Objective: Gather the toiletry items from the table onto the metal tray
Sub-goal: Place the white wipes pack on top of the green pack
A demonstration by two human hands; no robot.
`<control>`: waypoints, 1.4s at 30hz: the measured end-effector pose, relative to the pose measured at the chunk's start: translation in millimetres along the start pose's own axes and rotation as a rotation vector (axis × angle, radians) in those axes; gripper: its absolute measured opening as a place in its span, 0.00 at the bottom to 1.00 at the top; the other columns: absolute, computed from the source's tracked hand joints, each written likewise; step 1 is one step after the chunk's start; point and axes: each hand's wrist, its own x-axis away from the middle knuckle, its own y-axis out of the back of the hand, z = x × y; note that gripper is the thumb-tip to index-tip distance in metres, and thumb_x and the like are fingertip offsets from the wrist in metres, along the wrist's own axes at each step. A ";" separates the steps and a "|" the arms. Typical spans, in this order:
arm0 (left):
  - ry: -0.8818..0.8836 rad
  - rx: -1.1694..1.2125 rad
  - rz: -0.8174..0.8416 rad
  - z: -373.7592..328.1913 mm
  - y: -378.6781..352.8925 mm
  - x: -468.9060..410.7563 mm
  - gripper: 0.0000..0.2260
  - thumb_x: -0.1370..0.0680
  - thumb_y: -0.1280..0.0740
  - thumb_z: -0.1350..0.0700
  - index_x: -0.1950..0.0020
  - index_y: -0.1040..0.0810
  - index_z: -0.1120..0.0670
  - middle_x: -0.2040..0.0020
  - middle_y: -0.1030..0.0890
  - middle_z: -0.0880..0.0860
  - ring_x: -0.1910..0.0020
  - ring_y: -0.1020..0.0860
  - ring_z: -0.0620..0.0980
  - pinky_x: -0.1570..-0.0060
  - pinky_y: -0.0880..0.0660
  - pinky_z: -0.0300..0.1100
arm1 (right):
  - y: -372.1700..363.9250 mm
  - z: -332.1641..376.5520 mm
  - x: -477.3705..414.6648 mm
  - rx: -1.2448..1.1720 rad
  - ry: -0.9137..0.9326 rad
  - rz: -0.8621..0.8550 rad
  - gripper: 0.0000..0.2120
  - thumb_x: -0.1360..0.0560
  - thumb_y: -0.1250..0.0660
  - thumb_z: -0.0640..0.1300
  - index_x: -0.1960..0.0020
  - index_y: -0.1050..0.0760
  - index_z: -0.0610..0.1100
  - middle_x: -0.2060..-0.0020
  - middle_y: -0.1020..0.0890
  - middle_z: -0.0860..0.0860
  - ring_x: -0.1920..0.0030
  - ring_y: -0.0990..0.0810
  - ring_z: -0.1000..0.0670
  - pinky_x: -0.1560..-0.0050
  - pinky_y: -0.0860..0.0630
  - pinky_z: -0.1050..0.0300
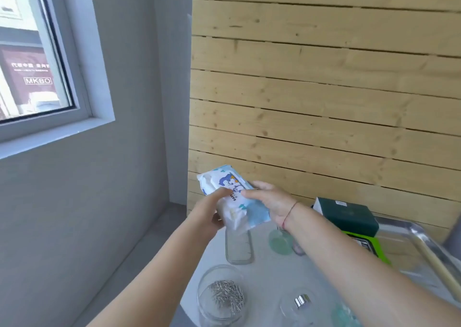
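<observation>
Hazard: the wipes pack point(230, 197) is held in the air over the far left edge of the table point(272, 277), well apart from the metal tray point(409, 257) at the right. The pack is a soft film pouch and sags at its lower end. If the grip loosens while the load passes to one hand, the pack is likely to slide out. From this position it would fall to the floor or onto the glassware below. The route to the tray passes above a clear rectangular container point(239, 248), a green glass point(280, 243) and a glass jar of paper clips point(220, 294). A low carry or a trailing forearm could tip any of these. The tray already carries a dark green box point(349, 214) and a bright green item point(366, 245), with a pale stick point(439, 272) lying along one side. The pack therefore needs a bare patch of tray; set on the box or on the rim, it may slip off. Grip state: the left hand point(209, 217) supports the pack from below and from the left, with one digit laid across the printed face. Its other fingers are behind the pack, so their position cannot be determined. The right hand point(272, 200) holds the right edge. Its fingers point(250, 194) are moderately curled, with one pressed on the printed face and the rest partly hidden behind the pack. Both hands grip the pack alone and touch nothing else.
</observation>
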 end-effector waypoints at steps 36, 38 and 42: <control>0.163 -0.713 0.130 144.6 -232.4 -36.2 0.30 0.22 0.37 0.53 0.22 0.45 0.49 0.24 0.40 0.55 0.30 0.35 0.56 0.37 0.36 0.45 | 270.7 -87.6 54.1 -0.118 -0.288 -0.624 0.05 0.21 0.38 0.40 0.52 0.28 0.37 0.68 0.29 0.47 0.71 0.30 0.51 0.83 0.32 0.66; 0.154 -0.829 0.126 148.0 -230.7 -35.6 0.32 0.23 0.36 0.53 0.22 0.46 0.48 0.26 0.39 0.57 0.37 0.31 0.56 0.45 0.35 0.42 | 273.5 -93.3 50.5 -0.057 -0.291 -0.631 0.13 0.22 0.37 0.42 0.41 0.28 0.35 0.68 0.28 0.48 0.70 0.30 0.51 0.75 0.31 0.61; 0.113 -0.972 0.149 149.9 -228.2 -37.1 0.33 0.25 0.36 0.54 0.23 0.47 0.48 0.26 0.42 0.58 0.38 0.30 0.57 0.45 0.31 0.42 | 273.6 -99.8 47.4 -0.068 -0.315 -0.645 0.08 0.22 0.36 0.44 0.52 0.27 0.39 0.67 0.27 0.48 0.69 0.29 0.51 0.76 0.29 0.61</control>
